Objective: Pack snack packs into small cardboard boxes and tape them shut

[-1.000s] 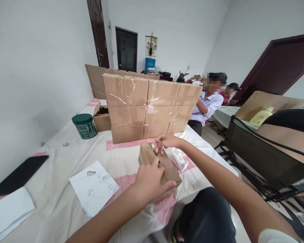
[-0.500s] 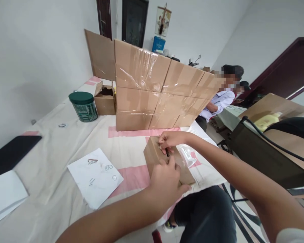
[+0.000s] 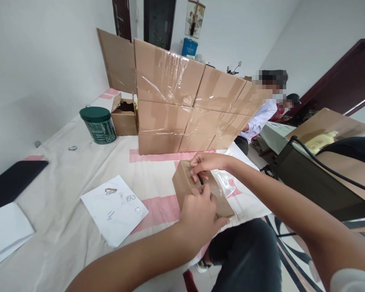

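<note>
A small brown cardboard box lies on the cloth-covered table in front of me, with a narrow dark slit in its top. My left hand grips its near part, fingertips by the slit and thumb along the near edge. Over the far end of the top, my right hand is closed in a pinch; what its fingers hold is hidden. Beside the box on the right sits a clear plastic piece. To the left lies a white paper sheet bearing several small marks or scraps too fine to name.
A wall of taped cardboard cartons stands behind the box. Left of it are a green lidded tub and an open carton. A black flat pad and folded white paper lie far left. Two people sit beyond, at right.
The view has tilted slightly, so the background sits a little higher. Both hands keep nearly the same place on the box, with the right fingers shifted only slightly.
</note>
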### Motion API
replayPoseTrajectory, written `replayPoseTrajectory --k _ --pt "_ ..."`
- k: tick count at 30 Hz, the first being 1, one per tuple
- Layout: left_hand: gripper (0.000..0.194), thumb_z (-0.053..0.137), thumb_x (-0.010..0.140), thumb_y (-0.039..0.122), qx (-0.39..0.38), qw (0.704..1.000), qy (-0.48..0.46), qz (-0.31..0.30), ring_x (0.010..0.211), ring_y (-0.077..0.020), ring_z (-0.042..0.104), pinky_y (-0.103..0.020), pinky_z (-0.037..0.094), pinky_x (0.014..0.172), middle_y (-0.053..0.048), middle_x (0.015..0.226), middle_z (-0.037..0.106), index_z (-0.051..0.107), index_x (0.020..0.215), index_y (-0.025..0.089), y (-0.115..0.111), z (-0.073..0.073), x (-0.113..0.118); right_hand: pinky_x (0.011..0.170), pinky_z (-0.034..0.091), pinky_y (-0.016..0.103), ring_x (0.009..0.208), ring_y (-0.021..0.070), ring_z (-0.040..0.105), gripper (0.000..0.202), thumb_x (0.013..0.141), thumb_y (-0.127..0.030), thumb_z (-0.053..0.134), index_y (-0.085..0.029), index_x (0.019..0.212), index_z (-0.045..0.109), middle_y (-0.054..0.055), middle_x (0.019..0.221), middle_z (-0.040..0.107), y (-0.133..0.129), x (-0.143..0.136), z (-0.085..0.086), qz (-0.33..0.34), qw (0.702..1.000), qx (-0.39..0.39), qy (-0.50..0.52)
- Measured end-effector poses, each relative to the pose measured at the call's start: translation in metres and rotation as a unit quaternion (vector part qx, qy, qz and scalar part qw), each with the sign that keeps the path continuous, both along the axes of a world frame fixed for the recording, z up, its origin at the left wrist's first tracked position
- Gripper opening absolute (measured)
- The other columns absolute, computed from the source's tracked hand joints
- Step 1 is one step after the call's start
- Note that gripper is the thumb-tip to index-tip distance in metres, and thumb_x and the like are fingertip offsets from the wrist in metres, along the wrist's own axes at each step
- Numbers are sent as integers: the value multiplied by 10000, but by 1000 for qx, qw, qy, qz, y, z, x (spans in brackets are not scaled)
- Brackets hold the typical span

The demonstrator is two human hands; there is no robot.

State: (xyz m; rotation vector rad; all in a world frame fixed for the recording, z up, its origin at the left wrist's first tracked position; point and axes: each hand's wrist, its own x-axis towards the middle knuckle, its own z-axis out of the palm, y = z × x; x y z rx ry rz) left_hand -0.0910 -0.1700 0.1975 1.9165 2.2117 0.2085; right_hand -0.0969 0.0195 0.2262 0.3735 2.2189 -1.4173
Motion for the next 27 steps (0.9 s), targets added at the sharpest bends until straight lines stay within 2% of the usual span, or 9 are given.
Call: replayPoseTrajectory --k 5,8,12,15,17,22,24,27 --pt "743 461 908 728 -22 1000 6 -6 1083 -337 603 -383 546 767 -141 1407 519 600 1351 147 0 2 -1 445 362 234 401 74 510 441 727 -304 681 -214 531 296 -3 638 720 -1 -4 -8 -16 998 64 -23" --pt "722 454 915 720 -21 1000 7 -3 1078 -344 607 -392 550 756 -136 1391 525 605 1341 157 -1 0 0 431 315 251 400 80 495 445 725 -416 731 -210 545 380 10 659 733 0 -5 -7 -24 989 128 -65" --pt "705 487 906 710 0 1000 5 9 1078 -352 607 -392 554 739 -132 1353 540 606 1332 161 -2 -4 3 476 346 281 430 102 475 525 709 -665 731 -191 570 553 42 596 697 1 -9 4 -11 947 279 -158" --pt "697 502 898 712 5 1000 8 9 1076 -354 605 -388 555 733 -132 1308 553 629 1293 153 -2 -6 5 481 349 302 435 120 453 645 663 -810 683 -196 523 539 51 502 617 4 -14 10 10 913 349 -211" --pt "708 501 892 723 7 1000 14 11 1061 -347 610 -382 552 721 -133 1281 558 634 1284 149 -2 -6 6 472 350 310 436 134 453 665 631 -844 678 -204 525 534 50 470 579 11 -18 10 27 904 358 -231" --pt "687 463 921 703 10 999 29 17 1089 -346 607 -366 538 712 -131 1275 552 624 1309 159 -3 -6 6 454 348 292 426 113 418 652 597 -822 725 -216 537 493 42 469 573 38 -20 0 69 907 321 -264" --pt "688 440 936 690 8 999 37 14 1081 -336 606 -359 533 700 -134 1275 545 618 1321 148 -3 -6 7 453 350 289 423 113 426 654 581 -820 739 -216 540 493 44 460 565 45 -18 -3 64 905 319 -273" --pt "689 430 943 682 5 999 46 8 1081 -330 593 -357 531 691 -134 1265 538 621 1314 134 -4 -5 7 478 385 301 456 146 494 645 557 -803 769 -200 572 541 75 496 600 52 -11 3 16 890 356 -285"
